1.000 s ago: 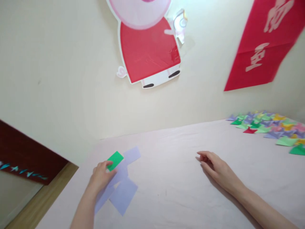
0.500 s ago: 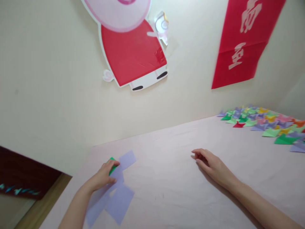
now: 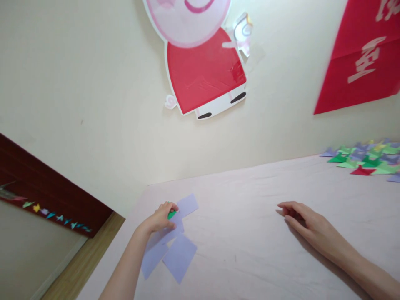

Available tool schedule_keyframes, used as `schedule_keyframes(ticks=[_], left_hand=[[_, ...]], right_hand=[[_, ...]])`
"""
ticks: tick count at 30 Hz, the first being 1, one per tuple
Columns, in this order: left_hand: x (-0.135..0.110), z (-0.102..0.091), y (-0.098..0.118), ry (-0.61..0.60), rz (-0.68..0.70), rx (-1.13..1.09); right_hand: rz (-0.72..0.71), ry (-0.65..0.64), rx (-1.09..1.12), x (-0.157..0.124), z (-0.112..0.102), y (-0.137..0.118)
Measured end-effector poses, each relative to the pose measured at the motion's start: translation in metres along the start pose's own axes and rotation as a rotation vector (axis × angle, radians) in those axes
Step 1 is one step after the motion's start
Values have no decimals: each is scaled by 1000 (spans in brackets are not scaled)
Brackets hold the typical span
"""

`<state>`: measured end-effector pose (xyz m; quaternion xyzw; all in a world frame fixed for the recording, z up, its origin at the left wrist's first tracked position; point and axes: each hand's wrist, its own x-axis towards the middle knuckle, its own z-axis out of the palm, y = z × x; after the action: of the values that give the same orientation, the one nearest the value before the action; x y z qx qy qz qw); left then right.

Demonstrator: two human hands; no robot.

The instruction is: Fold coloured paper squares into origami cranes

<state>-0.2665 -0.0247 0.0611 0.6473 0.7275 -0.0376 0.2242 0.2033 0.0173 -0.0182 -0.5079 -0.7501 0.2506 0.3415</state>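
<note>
My left hand [image 3: 160,218] rests on a fan of lavender paper sheets [image 3: 179,256] at the left of the pale pink table [image 3: 250,250]. Its fingers are curled over a small green paper [image 3: 171,214], of which only a sliver shows. My right hand [image 3: 308,227] lies on the bare cloth to the right, palm down with the fingers loosely curled and nothing in them. The two hands are far apart.
Many folded paper shapes [image 3: 367,158] in green, purple, yellow and red lie at the table's far right. A cartoon pig cut-out [image 3: 204,66] and a red banner [image 3: 362,62] hang on the cream wall. Left of the table are a wooden edge [image 3: 84,262] and dark red trim [image 3: 53,196].
My left hand has closed over the green paper, which showed fully a second ago. The right hand has stayed put; the camera has swung about.
</note>
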Motion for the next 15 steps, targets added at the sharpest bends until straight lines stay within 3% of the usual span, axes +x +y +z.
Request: schedule_keyframes(ticks=[8, 15], left_hand=[[11, -1, 4, -4, 25, 30], [3, -12, 16, 140, 84, -13]], right_hand=[[3, -1, 1, 0, 0, 0], [-8, 1, 4, 0, 0, 2]])
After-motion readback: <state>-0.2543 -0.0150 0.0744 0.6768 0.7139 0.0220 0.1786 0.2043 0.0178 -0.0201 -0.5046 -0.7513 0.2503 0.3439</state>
